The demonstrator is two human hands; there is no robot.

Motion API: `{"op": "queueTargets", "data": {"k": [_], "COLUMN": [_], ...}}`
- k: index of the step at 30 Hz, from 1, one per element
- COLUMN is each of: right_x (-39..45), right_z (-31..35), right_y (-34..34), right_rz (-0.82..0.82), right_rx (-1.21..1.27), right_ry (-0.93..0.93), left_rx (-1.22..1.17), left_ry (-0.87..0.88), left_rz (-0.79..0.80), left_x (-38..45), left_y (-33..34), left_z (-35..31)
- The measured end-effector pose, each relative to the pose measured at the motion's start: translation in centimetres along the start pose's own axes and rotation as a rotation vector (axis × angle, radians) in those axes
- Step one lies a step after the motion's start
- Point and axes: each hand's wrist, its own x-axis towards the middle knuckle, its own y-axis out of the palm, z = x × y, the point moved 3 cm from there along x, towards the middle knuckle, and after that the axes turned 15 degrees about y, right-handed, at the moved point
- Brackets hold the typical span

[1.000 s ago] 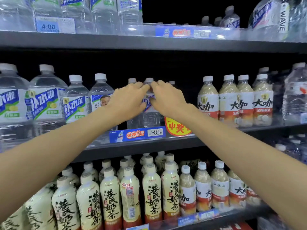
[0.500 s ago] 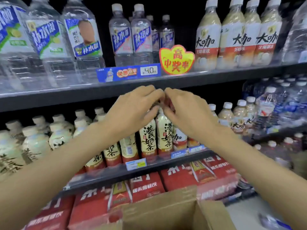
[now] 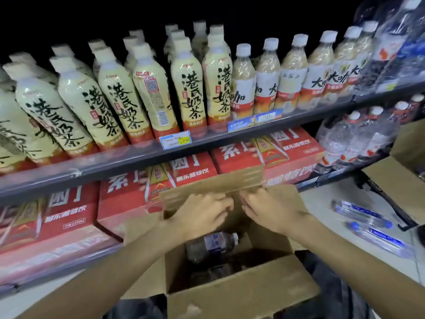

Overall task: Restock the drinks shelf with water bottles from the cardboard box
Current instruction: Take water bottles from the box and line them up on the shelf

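The fingers [image 3: 224,204] of the left hand [image 3: 202,214] are loosely curled and hold nothing; the fingers [image 3: 249,207] of the right hand [image 3: 273,210] are likewise relaxed and empty, though motion blur hides the fingertips themselves. Both hands hover side by side, close but apart, over the open cardboard box [image 3: 241,293].

Directly below the fingers, inside the box, a water bottle [image 3: 212,246] lies on its side with its white cap pointing toward the right hand; darker shapes under it are too dim to make out. Just beyond the fingertips the box's far flap [image 3: 213,187] stands up — it is the one thing between the hands and the shelf.

Behind that flap, red drink cartons [image 3: 128,196] fill the lowest shelf. Above the fingers, on the next shelf [image 3: 138,157], stand rows of cream milk tea bottles [image 3: 190,88], and further toward the right-hand side, bottles with white-and-orange labels [image 3: 266,81]; price tags [image 3: 176,139] are clipped to the shelf edge. Well off to the right of the right hand, two clear bottles [image 3: 370,226] lie on the pale floor [image 3: 322,203], near another cardboard box [image 3: 400,187] — and above them more clear bottles [image 3: 358,139] stand on a shelf. The upper background is dark.
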Motion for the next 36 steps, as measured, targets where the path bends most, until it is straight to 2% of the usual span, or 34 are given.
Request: {"op": "queueTargets", "data": {"k": [5,11,15,20,23,27,29,31,33,34,36], "right_x": [0.3,2.8,4.3,5.1,4.7,3.8,3.6,3.4,3.1,3.1,3.0], "right_z": [-0.1,2.5,2.8,2.4,2.4,2.1,2.2,2.4,2.7,2.8,2.7], "right_y": [6.8,12.4,16.2,20.6,23.0,25.8,26.4,26.8,27.4,28.1,29.2], "right_rz": [0.358,0.648,0.73,0.8,0.786,0.903,0.898,0.918,0.969,1.001,1.003], "right_rx": [-0.047,-0.173,-0.255,-0.357,-0.367,-0.455,-0.482,-0.493,-0.459,-0.455,-0.388], "right_ry": [-0.074,-0.164,-0.208,-0.237,-0.243,-0.304,-0.321,-0.329,-0.329,-0.318,-0.288], "left_rx": [-0.041,-0.123,-0.261,-0.223,-0.13,0.037,0.064,0.113,0.11,0.123,0.084], "left_ry": [-0.003,-0.1,-0.212,-0.214,-0.152,-0.024,0.028,0.07,0.088,0.129,0.104], "left_rz": [0.266,0.519,0.613,0.771,0.77,0.67,0.687,0.567,0.672,0.636,0.674], "left_x": [-0.3,0.6,0.4,0.6,1.0,1.1,1.5,2.2,2.7,2.8,2.6], "left_y": [7.4,14.2,18.8,22.8,24.3,26.3,28.0,28.9,28.9,29.4,30.6], "left_z": [0.5,2.7,4.2,5.3,4.7,4.3,4.5,4.5,3.8,3.8,3.8]}}
